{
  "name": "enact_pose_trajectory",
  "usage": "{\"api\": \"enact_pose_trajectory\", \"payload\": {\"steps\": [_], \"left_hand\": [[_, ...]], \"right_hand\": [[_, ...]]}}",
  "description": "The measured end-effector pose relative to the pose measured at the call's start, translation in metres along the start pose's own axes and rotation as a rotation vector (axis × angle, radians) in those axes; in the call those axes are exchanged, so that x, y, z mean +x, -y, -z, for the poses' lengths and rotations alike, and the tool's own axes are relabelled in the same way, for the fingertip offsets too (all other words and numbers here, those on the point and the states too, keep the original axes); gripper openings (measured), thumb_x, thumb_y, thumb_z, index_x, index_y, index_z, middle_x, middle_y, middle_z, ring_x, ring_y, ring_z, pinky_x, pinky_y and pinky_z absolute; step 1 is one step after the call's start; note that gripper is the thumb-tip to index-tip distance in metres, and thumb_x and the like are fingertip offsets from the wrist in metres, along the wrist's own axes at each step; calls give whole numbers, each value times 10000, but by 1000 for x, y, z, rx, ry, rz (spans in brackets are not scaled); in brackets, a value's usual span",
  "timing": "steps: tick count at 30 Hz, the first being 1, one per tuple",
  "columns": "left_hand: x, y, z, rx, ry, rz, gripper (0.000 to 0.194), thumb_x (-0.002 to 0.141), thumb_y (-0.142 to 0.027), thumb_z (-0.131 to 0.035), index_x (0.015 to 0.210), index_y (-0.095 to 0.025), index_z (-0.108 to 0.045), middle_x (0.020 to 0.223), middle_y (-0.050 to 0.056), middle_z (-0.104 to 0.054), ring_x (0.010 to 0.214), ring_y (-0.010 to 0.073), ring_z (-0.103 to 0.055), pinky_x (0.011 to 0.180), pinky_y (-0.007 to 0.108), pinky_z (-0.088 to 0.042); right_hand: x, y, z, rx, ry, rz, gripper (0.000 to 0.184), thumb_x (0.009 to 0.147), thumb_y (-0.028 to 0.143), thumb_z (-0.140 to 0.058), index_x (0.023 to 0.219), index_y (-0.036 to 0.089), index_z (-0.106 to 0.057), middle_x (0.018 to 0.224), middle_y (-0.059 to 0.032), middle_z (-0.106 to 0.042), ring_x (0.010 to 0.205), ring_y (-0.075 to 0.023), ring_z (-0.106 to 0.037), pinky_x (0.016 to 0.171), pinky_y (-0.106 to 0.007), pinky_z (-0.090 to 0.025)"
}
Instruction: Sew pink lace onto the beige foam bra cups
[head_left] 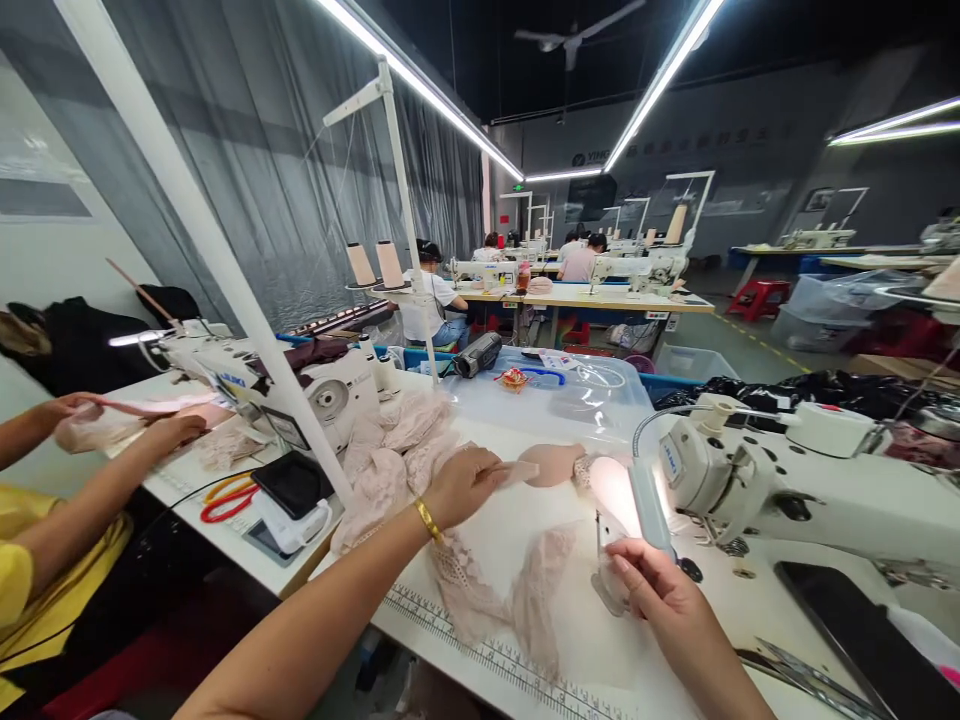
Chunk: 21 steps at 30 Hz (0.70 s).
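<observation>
My left hand (463, 487), wearing a gold bracelet, is closed in a pinch on a thin pale fabric strip (519, 472); the strip is slightly blurred. Just beyond it lies a beige cup-shaped fabric piece (553, 466) with a lace edge. My right hand (660, 588) is beside the sewing machine (795, 500), thumb and fingers curled together next to a shiny metal piece (609, 592). What those fingers hold, if anything, is hidden. Pale pink lace fabric (544, 585) lies on the table between my hands, and more lace (401, 440) is heaped to the left.
A lit lamp (651, 505) stands near my right hand. Scissors (806, 680) and a black phone (862, 630) lie at right. A clear plastic lid (555, 395) spans the far edge. At left, a co-worker's hands (169, 435) handle fabric beside another machine (322, 395).
</observation>
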<state>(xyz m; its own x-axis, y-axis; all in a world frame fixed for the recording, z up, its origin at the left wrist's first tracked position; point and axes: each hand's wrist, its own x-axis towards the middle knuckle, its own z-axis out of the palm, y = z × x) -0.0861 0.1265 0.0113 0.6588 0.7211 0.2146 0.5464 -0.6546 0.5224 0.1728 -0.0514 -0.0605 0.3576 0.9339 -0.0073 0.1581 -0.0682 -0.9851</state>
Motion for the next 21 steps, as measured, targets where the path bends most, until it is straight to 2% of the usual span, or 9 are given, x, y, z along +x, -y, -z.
{"api": "enact_pose_trajectory", "payload": {"steps": [2,4,7,10,12,15,17,19,21], "left_hand": [[-1,-23,-4,-93,103,-11,473,1017,-531,-481,727,-168,-571,697,-16,-509,681,132,-491,636,246,-403],[-1,-46,-13,-158,213,-11,503,984,-575,-517,676,-177,-506,643,-42,-447,615,107,-436,564,227,-345],[0,-69,-27,-166,295,30,471,957,-510,-542,631,-186,-439,597,-46,-415,581,108,-407,558,237,-316],[-2,-81,-34,-98,308,35,430,886,-504,-628,630,-188,-488,604,-20,-471,624,154,-481,637,274,-383],[-2,-87,-31,-26,282,-56,420,813,-581,-717,780,-171,-636,786,58,-628,813,255,-605,795,365,-468],[1,-97,-22,-86,323,-294,683,756,-697,-761,1148,-144,-682,1200,182,-669,1181,394,-590,1049,516,-420],[7,-103,-18,-270,517,-403,683,751,-718,-767,1170,-186,-668,1203,131,-679,1189,354,-604,1063,473,-427],[15,-105,-16,-437,695,-414,624,705,-716,-809,1060,-224,-663,1070,51,-691,1066,285,-641,978,397,-471],[23,-104,-15,-524,764,-378,584,660,-692,-850,938,-227,-631,926,-3,-655,926,223,-628,888,345,-479]], "right_hand": [[-2,4,-2,20,-28,18,516,902,720,-608,1049,250,-760,973,-39,-735,666,-178,-559,690,-333,-515],[-5,8,-4,39,-45,38,542,936,738,-549,1052,253,-761,858,-24,-715,743,-201,-620,764,-334,-531],[-11,13,-9,57,-53,81,523,926,742,-577,1007,251,-741,681,15,-610,771,-211,-639,765,-315,-528],[-20,19,-14,62,-60,125,467,856,711,-704,919,247,-699,744,25,-590,703,-171,-584,688,-289,-518],[-29,24,-17,35,-76,152,446,847,691,-729,945,259,-682,805,14,-625,742,-176,-600,717,-292,-524],[-44,36,-17,-103,-73,240,385,907,654,-674,1056,300,-665,858,2,-697,777,-187,-635,752,-300,-528],[-51,47,-12,-208,-37,321,307,947,596,-641,1094,327,-659,866,8,-717,759,-185,-649,731,-295,-539],[-51,60,-1,-296,51,394,232,963,519,-639,1108,339,-662,889,7,-738,723,-179,-662,685,-285,-556],[-47,75,12,-394,153,451,195,969,450,-638,1124,336,-665,911,-8,-758,690,-178,-676,646,-280,-573]]}}
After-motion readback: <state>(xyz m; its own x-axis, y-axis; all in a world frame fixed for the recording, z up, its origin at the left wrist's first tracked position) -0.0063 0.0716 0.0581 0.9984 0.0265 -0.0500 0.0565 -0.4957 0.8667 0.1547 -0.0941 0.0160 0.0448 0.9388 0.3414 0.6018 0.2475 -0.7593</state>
